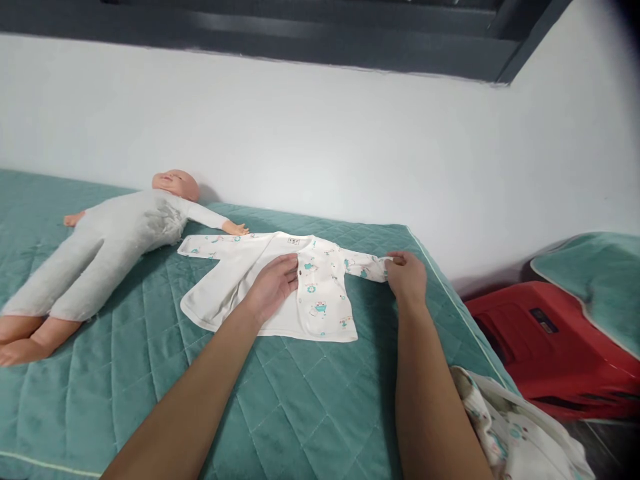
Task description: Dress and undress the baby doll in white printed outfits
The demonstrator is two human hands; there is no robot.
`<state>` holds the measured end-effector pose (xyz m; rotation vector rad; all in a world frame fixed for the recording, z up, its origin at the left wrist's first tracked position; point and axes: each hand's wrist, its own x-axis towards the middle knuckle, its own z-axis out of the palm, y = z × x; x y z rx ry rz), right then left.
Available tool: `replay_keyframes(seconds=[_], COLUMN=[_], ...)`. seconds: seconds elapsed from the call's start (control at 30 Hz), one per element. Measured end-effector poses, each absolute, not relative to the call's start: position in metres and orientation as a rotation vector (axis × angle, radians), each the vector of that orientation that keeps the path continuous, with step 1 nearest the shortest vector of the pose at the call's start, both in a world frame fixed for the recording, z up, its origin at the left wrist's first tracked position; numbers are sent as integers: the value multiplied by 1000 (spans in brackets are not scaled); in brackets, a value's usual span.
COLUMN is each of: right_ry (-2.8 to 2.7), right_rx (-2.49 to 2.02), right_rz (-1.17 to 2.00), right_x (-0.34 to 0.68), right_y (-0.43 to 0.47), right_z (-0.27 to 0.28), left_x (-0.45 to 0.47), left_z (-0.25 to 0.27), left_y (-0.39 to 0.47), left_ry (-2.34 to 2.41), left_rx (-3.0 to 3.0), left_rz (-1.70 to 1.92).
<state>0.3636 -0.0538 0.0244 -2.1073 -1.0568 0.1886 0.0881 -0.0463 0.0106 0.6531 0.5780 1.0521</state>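
A white baby shirt [327,303] with a small coloured print lies spread on the green quilted cover, its front partly open and the plain inside showing. My left hand [275,285] is at the middle of the shirt, its bent fingers closed at the edge of the printed front panel. At the end of the sleeve on the right, my right hand [406,273] pinches the cuff. The other sleeve stretches out to the left, beside the hand of a baby doll [117,227]. The doll lies on its back in a white body suit.
Beneath everything is the green quilted cover [300,407], which meets a white wall [300,147] at the back. Bunched printed fabric [530,433] lies by my right forearm. Beyond the right edge stands a red plastic piece [550,333], partly under green cloth [595,280].
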Motion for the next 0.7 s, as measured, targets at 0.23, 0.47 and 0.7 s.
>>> replay_keyframes(seconds=[0.23,0.47,0.7], right_ry=[-1039,-837,-1219], right_rx=[-1964,-2205,-1877], right_rz=[3,4,257], right_x=[372,369,338], right_y=[-54,-52,-38], right_z=[17,17,14], left_x=[88,85,82], left_z=[8,10,16], left_y=[-45,-48,-50], left_ry=[575,601,622], left_rx=[657,704,753], left_rz=[1051,1029,927])
